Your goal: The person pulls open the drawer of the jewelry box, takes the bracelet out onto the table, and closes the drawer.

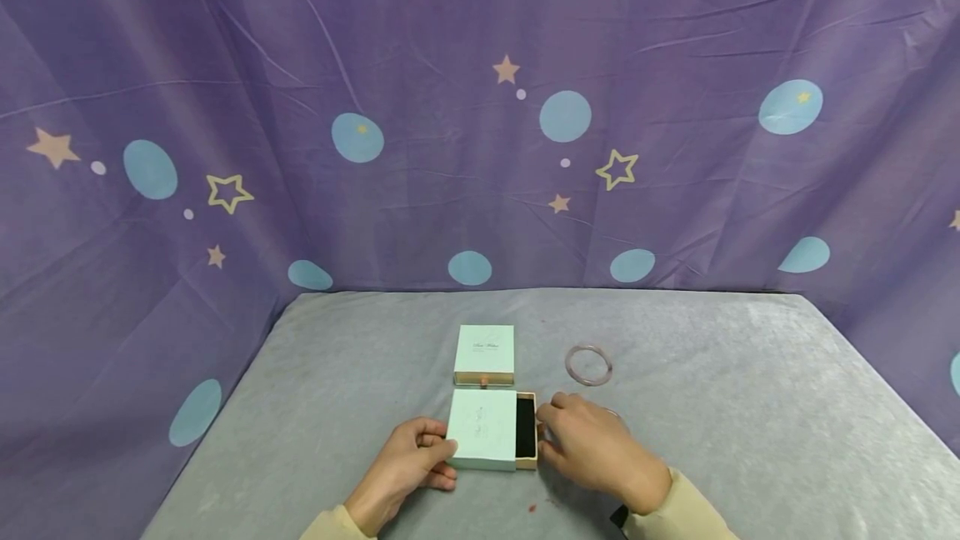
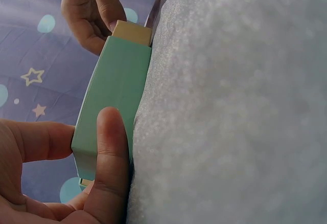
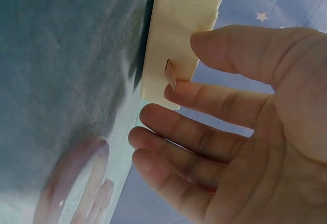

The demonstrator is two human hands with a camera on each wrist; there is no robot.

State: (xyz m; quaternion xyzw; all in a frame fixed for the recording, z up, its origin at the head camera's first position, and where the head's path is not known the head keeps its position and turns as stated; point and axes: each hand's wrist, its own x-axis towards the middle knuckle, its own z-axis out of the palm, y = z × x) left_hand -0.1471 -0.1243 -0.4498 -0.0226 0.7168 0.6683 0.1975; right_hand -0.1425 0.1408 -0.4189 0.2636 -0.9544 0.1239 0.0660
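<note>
A mint green slide-out box [image 1: 482, 430] lies on the table, its tan drawer [image 1: 527, 464] with black lining pulled partway out to the right. My left hand [image 1: 414, 458] grips the closed end of the sleeve between thumb and fingers. At the drawer's end is my right hand [image 1: 588, 444], fingers extended. In the right wrist view its index fingertip meets the small ribbon tab [image 3: 170, 74], and the thumb lies at the drawer's edge. A pale pinkish bangle [image 1: 590, 383] rests beyond that hand; another bangle [image 1: 613, 413] is mostly hidden behind it.
A second mint green box [image 1: 485, 348] with a tan front and small tab sits directly behind the first. Grey cloth covers the table [image 1: 337, 373]. A purple curtain [image 1: 450, 215] with stars and blue spots hangs along the back and sides.
</note>
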